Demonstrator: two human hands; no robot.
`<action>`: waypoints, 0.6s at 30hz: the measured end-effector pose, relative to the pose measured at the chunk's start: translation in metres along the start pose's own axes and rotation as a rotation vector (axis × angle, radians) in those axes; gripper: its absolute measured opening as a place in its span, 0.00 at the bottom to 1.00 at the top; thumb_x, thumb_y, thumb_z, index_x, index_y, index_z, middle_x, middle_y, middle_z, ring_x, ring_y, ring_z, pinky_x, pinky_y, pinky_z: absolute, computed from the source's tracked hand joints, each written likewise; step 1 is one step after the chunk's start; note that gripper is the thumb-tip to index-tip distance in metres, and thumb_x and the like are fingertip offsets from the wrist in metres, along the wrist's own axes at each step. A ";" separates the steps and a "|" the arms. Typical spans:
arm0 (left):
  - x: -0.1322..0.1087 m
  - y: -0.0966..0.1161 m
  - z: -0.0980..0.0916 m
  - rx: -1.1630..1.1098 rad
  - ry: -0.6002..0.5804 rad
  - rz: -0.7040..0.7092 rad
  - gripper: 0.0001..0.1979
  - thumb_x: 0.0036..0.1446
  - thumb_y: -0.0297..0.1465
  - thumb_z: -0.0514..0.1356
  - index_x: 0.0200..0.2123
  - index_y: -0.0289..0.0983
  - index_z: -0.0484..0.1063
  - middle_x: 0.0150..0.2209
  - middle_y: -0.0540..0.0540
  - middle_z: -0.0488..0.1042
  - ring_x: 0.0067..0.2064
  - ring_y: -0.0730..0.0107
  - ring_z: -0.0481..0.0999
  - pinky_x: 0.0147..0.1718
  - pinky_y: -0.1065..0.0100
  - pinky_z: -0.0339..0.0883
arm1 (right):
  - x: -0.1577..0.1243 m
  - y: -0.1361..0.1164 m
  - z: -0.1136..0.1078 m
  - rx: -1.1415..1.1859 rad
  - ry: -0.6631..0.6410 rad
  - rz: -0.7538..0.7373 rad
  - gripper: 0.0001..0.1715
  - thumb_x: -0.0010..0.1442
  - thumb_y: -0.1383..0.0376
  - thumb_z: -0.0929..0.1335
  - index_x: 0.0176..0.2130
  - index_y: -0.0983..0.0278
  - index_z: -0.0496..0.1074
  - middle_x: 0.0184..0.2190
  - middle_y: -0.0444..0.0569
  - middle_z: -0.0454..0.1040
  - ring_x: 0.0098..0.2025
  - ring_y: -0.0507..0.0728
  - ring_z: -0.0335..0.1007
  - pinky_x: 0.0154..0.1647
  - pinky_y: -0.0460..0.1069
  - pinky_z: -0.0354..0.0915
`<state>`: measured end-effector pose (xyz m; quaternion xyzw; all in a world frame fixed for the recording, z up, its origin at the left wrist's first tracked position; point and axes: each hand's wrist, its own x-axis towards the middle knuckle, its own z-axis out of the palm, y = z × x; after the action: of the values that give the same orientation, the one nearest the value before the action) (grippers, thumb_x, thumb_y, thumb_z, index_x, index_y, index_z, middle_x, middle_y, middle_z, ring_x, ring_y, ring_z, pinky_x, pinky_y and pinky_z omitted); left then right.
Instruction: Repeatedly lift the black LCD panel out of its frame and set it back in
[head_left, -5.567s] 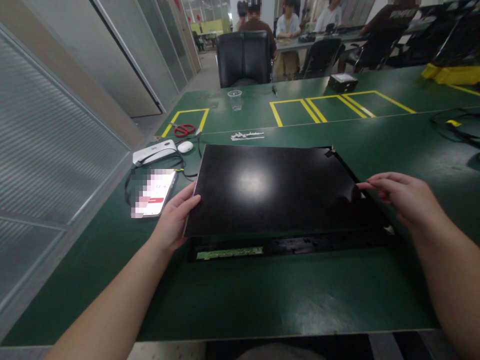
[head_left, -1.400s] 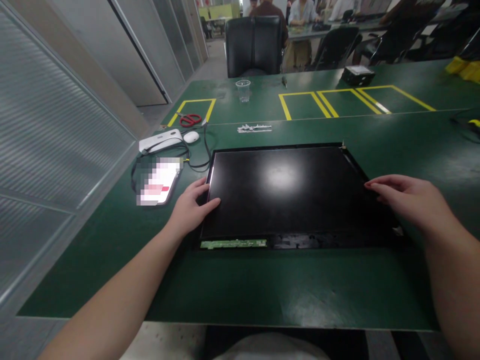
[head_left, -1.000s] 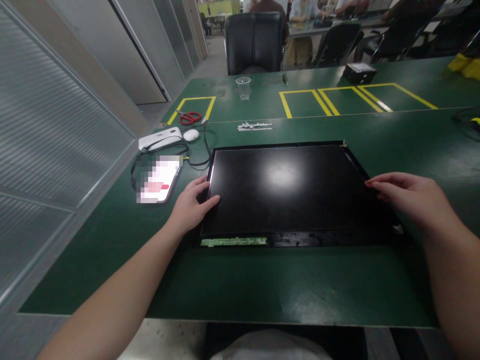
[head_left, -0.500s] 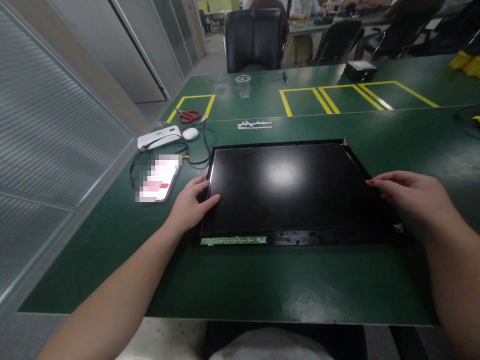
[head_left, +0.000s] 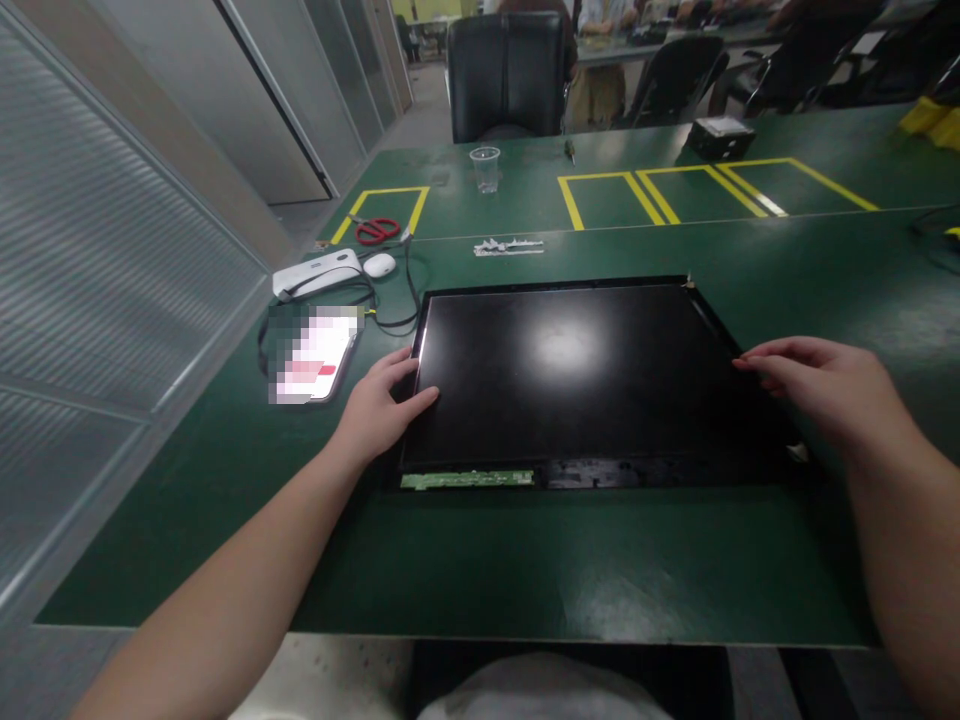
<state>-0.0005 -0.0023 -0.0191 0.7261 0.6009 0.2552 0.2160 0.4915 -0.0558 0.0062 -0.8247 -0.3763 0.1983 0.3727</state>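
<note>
A black LCD screen panel (head_left: pixel 570 400) in a dark frame lies flat in front of me. Along its near edge runs a narrow green circuit board (head_left: pixel 466 480). My left hand (head_left: pixel 386 405) grips the panel's left side, thumb on the top face and fingers along the outer edge. At the right edge, my right hand (head_left: pixel 817 385) is closed in a pinch, thumb and index fingertip together on the frame; the other fingers are curled and partly hidden. Small pale tabs show at the panel's far right corner (head_left: pixel 689 281) and near right corner (head_left: pixel 797 453).
On the green table (head_left: pixel 480 570) lie a lit phone (head_left: pixel 315 360), a white power strip (head_left: pixel 317 273), a white mouse (head_left: pixel 379 265), black cables and red scissors (head_left: pixel 377 231). Farther back are white scraps (head_left: pixel 508 246), a clear cup (head_left: pixel 486 172), a screwdriver (head_left: pixel 569 152) and a black box (head_left: pixel 721 138).
Almost nothing differs. Both hands keep their places at the panel's sides, and the view has shifted very slightly.
</note>
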 end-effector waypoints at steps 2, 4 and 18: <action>0.000 0.000 0.001 -0.007 0.006 -0.004 0.27 0.56 0.46 0.66 0.54 0.36 0.81 0.69 0.35 0.71 0.70 0.41 0.70 0.71 0.44 0.59 | -0.002 -0.002 0.001 -0.014 0.012 0.013 0.12 0.39 0.58 0.74 0.28 0.60 0.81 0.24 0.47 0.76 0.25 0.54 0.64 0.27 0.50 0.62; 0.000 0.000 0.001 -0.010 0.008 0.000 0.27 0.55 0.46 0.66 0.54 0.36 0.82 0.69 0.35 0.71 0.70 0.41 0.70 0.71 0.44 0.59 | -0.003 -0.004 0.001 -0.022 0.026 0.027 0.11 0.40 0.58 0.74 0.27 0.60 0.80 0.24 0.47 0.76 0.26 0.53 0.64 0.27 0.50 0.61; 0.000 0.002 0.002 0.015 0.016 0.007 0.28 0.56 0.46 0.65 0.54 0.34 0.81 0.69 0.33 0.71 0.69 0.40 0.70 0.70 0.43 0.59 | -0.001 0.001 0.002 0.103 -0.005 -0.022 0.13 0.39 0.60 0.75 0.29 0.61 0.81 0.31 0.50 0.81 0.29 0.54 0.70 0.29 0.50 0.68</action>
<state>0.0027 -0.0030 -0.0193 0.7275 0.6021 0.2573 0.2047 0.4901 -0.0565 0.0040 -0.7999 -0.3755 0.2152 0.4157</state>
